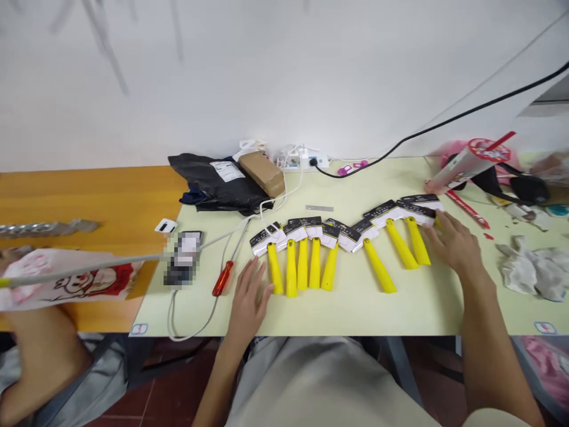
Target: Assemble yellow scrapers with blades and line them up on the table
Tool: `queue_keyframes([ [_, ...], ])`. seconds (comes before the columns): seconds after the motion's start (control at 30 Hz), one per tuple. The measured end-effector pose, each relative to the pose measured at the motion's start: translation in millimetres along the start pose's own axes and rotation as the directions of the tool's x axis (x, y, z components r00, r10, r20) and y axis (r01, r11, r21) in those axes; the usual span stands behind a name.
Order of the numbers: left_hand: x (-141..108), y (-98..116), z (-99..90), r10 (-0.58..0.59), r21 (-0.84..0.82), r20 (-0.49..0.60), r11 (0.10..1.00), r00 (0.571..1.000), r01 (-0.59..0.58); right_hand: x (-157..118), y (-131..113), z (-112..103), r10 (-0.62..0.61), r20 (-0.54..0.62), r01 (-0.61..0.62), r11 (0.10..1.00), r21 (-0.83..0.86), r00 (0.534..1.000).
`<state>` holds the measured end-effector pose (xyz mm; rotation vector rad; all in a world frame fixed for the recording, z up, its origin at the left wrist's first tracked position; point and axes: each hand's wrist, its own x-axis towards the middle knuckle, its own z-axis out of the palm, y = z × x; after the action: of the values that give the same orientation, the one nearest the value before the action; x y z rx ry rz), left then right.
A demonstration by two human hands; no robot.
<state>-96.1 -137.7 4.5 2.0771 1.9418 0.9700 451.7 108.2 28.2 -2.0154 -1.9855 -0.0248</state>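
Several yellow-handled tools [315, 264] lie in a fanned row, their heads covered by black-and-white cards [313, 226]; the heads themselves are hidden. My left hand [249, 293] rests open beside the leftmost yellow handle [275, 270], fingers stretched out and thumb close to it. At the row's right end, my right hand [456, 243] has its fingers apart at the edge of the last card [422, 198]. A bit of yellow shows by those fingers, and the rest of it is covered by the hand. A red screwdriver handle [223, 279] is left of my left hand.
A phone [184, 258] and white cables lie left. Behind are a black parcel bag [222, 184], a brown box [262, 172] and a power strip [306, 159]. A cup [471, 163], red marker [469, 209] and crumpled tissues [536, 273] lie right. Another person sits left.
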Motion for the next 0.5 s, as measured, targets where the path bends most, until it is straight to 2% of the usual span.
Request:
queue_keyframes([
  [0.13, 8, 11, 14.5, -0.061, -0.034, 0.041, 0.997, 0.997, 0.063, -30, -13, -6, 0.002, -0.070, -0.002, 1.000, 0.012, 0.998],
  [0.23, 17, 20, 22.2, -0.089, -0.039, 0.092, 0.995, 0.992, 0.093, -62, -44, -10, -0.071, -0.147, 0.080, 0.995, 0.052, 0.987],
  [0.3, 22, 25, 25.7, -0.101, -0.029, 0.122, 0.994, 0.987, 0.105, -89, -84, -10, -0.157, -0.183, 0.172, 0.983, 0.070, 0.971],
  [0.37, 24, 29, 29.1, -0.102, -0.021, 0.142, 0.994, 0.985, 0.106, -120, -139, -7, -0.300, -0.172, 0.321, 0.941, 0.109, 0.938],
  [0.43, 25, 32, 33.1, -0.097, -0.036, 0.144, 0.994, 0.985, 0.103, -150, -201, -2, -0.473, -0.098, 0.483, 0.859, 0.170, 0.876],
  [0.5, 24, 34, 37.9, -0.092, -0.083, 0.142, 0.991, 0.986, 0.104, -171, -257, 7, -0.600, 0.003, 0.583, 0.779, 0.231, 0.800],
])
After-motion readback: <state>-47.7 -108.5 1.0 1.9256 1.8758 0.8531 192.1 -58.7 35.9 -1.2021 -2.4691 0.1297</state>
